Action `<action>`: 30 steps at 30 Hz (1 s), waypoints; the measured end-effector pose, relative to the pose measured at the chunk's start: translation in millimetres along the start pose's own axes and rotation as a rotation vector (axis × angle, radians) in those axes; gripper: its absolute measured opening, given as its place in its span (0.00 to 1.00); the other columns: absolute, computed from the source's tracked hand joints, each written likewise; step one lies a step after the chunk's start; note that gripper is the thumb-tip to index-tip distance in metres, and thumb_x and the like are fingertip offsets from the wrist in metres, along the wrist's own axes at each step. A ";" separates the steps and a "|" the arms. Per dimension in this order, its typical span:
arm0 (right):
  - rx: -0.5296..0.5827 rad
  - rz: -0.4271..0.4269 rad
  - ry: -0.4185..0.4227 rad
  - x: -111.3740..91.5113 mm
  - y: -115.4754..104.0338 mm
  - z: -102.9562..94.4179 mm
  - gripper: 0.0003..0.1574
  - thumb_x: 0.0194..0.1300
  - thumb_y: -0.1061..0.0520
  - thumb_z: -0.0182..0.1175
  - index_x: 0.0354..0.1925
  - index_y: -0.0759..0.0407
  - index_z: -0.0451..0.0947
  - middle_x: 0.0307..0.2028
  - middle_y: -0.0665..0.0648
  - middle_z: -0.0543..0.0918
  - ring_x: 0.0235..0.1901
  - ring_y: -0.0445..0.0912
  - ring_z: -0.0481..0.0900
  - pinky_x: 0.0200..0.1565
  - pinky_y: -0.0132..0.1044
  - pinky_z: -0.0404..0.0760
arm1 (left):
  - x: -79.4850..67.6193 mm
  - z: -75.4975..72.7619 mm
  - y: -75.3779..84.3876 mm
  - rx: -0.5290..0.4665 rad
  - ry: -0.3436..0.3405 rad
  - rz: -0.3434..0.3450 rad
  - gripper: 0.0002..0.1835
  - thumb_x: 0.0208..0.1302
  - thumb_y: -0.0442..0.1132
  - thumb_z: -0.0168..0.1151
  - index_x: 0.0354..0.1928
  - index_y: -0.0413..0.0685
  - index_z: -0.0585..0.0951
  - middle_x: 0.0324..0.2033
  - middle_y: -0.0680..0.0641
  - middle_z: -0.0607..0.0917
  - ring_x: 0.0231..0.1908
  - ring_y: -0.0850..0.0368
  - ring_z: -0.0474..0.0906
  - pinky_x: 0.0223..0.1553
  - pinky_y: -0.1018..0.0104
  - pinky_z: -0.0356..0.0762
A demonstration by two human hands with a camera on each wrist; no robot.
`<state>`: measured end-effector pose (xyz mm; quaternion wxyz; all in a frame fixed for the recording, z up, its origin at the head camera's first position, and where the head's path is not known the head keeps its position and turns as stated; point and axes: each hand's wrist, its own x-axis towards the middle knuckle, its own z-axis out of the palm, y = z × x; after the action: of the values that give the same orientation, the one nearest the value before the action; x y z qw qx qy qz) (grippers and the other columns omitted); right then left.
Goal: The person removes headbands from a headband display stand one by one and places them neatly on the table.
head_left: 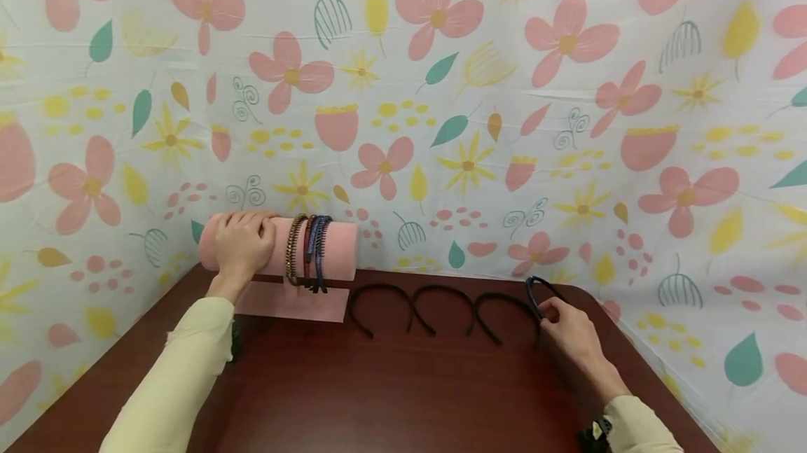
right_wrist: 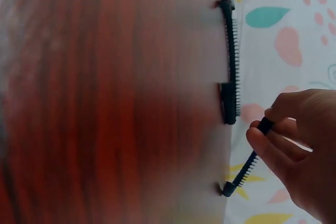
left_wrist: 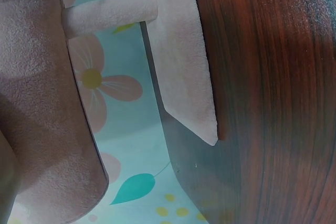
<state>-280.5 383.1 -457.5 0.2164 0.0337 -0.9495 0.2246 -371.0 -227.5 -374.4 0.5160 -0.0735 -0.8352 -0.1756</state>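
Note:
A pink plush headband stand (head_left: 337, 250) rests at the back left of the table, its padded roll lying sideways over a flat base (left_wrist: 184, 66). My left hand (head_left: 244, 239) grips the roll near its left end, fingers curled over the top. Several toothed headbands hang round the roll, among them a gold one (head_left: 291, 250) and a glittery blue one (head_left: 320, 250). At the back right, my right hand (head_left: 574, 337) pinches one end of a dark blue toothed headband (right_wrist: 248, 168). That headband stands tilted, its far end close to the tabletop.
Three dark headbands, a left one (head_left: 381, 286), a middle one (head_left: 444, 287) and a right one (head_left: 507, 295), lie in a row along the back of the brown table (head_left: 403, 390). A flower-printed curtain (head_left: 391, 75) hangs right behind the table edge.

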 end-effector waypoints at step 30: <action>0.013 0.119 -0.226 -1.4 18.1 -13.1 0.15 0.62 0.64 0.57 0.47 0.67 0.80 0.34 0.59 0.84 0.30 0.48 0.80 0.31 0.42 0.78 | 1.3 3.9 1.4 -0.005 0.014 -0.020 0.21 0.68 0.45 0.45 0.39 0.48 0.89 0.40 0.44 0.90 0.46 0.42 0.82 0.62 0.47 0.68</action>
<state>-276.9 405.1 -455.0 0.0940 0.0039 -0.9667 0.2381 -374.4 -224.8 -374.5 0.5199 -0.0651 -0.8317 -0.1834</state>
